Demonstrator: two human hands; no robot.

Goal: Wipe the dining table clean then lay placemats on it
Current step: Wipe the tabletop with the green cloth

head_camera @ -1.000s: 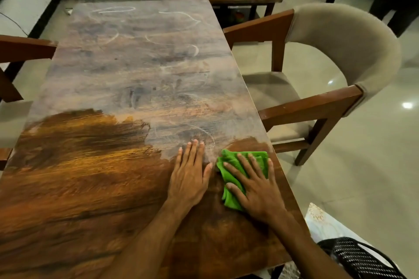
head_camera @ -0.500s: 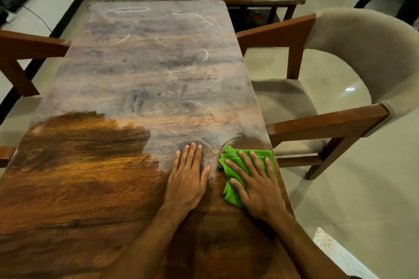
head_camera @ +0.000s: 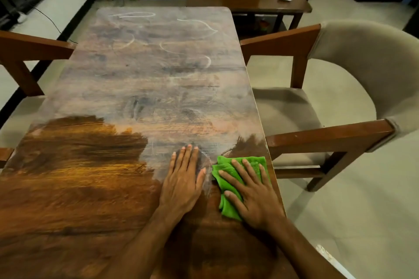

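The long wooden dining table (head_camera: 145, 79) fills the view. Its far part is dull with whitish dust and chalky streaks; its near part shines dark brown. A folded green cloth (head_camera: 229, 176) lies near the table's right edge, and my right hand (head_camera: 251, 192) presses flat on it with fingers spread. My left hand (head_camera: 183, 179) rests flat on the bare tabletop just left of the cloth, fingers together, holding nothing. No placemats are in sight.
A beige upholstered chair with wooden arms (head_camera: 335, 88) stands at the table's right side. Another chair's wooden arm (head_camera: 34, 45) shows at the left. A low brown side table (head_camera: 247, 0) beyond the far end carries small items.
My right hand has pushed the green cloth a little toward the table's right edge, leaving a freshly wiped dark patch beyond it. The view has shifted so more of the far room shows.
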